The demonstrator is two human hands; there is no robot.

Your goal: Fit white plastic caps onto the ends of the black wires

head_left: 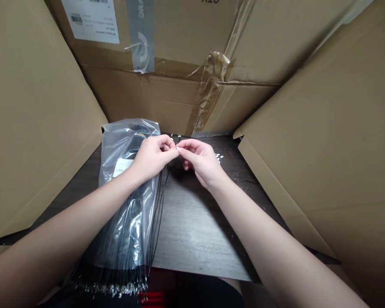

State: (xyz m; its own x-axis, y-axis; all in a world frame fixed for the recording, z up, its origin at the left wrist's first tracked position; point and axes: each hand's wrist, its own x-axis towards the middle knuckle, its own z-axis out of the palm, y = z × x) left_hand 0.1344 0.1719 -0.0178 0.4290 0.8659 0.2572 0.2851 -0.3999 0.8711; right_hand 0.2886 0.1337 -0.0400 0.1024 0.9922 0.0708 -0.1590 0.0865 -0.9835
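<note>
My left hand [155,155] and my right hand [201,160] meet fingertip to fingertip above the table. Between the right thumb and forefinger sits a small white connector [179,148]. The left thumb and forefinger are pinched at the connector's other side, and a thin black wire [167,167] hangs below them; the fingers hide its end. Under my left forearm lies a clear plastic bag [137,222] full of long black wires, with a white label [122,166]. The wires' bare metal ends [115,291] stick out past the table's near edge.
Several small white connectors [218,158] lie scattered behind my right hand, with a couple more near the back wall. Cardboard stands around the dark wooden table [192,231]: a left panel [35,107], a right panel [324,141] and a taped box [176,98] behind.
</note>
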